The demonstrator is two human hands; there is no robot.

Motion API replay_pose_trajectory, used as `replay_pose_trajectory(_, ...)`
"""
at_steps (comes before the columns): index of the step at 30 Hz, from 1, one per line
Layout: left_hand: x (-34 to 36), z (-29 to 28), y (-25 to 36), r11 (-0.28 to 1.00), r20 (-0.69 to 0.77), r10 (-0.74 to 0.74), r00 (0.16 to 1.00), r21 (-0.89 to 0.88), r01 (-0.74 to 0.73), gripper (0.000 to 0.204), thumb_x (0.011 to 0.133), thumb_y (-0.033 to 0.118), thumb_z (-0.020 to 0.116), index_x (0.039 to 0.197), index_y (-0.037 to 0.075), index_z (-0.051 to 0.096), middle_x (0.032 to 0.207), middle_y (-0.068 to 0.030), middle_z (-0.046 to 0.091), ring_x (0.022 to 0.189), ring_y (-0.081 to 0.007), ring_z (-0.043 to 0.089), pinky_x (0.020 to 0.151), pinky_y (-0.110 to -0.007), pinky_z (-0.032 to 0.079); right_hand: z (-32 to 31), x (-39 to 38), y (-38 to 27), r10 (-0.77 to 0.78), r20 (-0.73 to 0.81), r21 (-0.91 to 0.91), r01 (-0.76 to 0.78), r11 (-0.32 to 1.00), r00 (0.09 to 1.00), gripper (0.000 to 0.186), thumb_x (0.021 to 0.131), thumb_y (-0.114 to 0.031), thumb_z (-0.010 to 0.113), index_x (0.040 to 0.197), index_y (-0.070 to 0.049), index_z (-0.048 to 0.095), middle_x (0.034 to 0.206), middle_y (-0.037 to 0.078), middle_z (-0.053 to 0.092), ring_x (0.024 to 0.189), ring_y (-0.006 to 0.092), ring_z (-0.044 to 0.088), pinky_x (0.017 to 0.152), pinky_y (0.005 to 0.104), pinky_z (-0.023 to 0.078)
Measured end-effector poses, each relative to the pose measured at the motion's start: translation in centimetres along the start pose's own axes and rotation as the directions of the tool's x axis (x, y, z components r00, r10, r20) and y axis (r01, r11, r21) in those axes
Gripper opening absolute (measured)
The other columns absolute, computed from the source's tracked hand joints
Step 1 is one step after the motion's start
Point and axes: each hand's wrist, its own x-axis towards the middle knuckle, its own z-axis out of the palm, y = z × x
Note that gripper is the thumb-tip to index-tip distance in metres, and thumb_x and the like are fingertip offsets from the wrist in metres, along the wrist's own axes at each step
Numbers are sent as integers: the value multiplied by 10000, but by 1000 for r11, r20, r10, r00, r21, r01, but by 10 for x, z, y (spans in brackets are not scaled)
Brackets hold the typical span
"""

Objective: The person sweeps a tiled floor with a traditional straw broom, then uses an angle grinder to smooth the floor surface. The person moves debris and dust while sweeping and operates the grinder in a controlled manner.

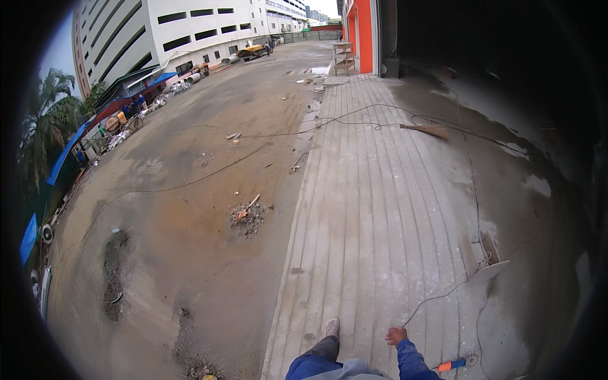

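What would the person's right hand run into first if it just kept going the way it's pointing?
Probably nothing solid soon. The right hand hangs empty, fingers toward the grooved concrete strip; that ground looks bare ahead, though depth is hard to judge. The thin cable runs just to its right.

An outdoor construction yard: a grooved concrete ramp [380,209], bare dirt ground [190,209] with a rubble pile [247,218], trailing cables [304,130], and a large white building [171,28] beyond.

One hand [396,335], one orange-blue tool [451,365], one plank [425,130], one debris heap [247,218].
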Motion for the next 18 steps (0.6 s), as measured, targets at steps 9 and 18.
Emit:
replay_pose_trajectory(9, -20, -11, 495, 680, -123, 637, 761, 555, -479, 406, 907, 329, 661, 1057, -35, 762, 858, -182, 776, 770, -295, 799, 678, -483, 656, 22, 41, -115, 275, -9, -95, -274, 957, 962, 330, 1011, -305, 679, 1189, -28, 656, 987, 167, 736, 827, 311, 763, 664, 502, 630)
replay_pose_trajectory(18, -225, 229, 902, 214, 176, 918, 356, 535, -817, 627, 963, 479, 642, 1369, 2, 683, 1370, -280, 705, 1336, -412, 647, 1131, -473, 506, 17, 222, -326, 257, 28, -80, -254, 964, 966, 362, 1033, -352, 692, 1105, 3, 694, 1024, 200, 734, 881, 321, 750, 710, 496, 625)
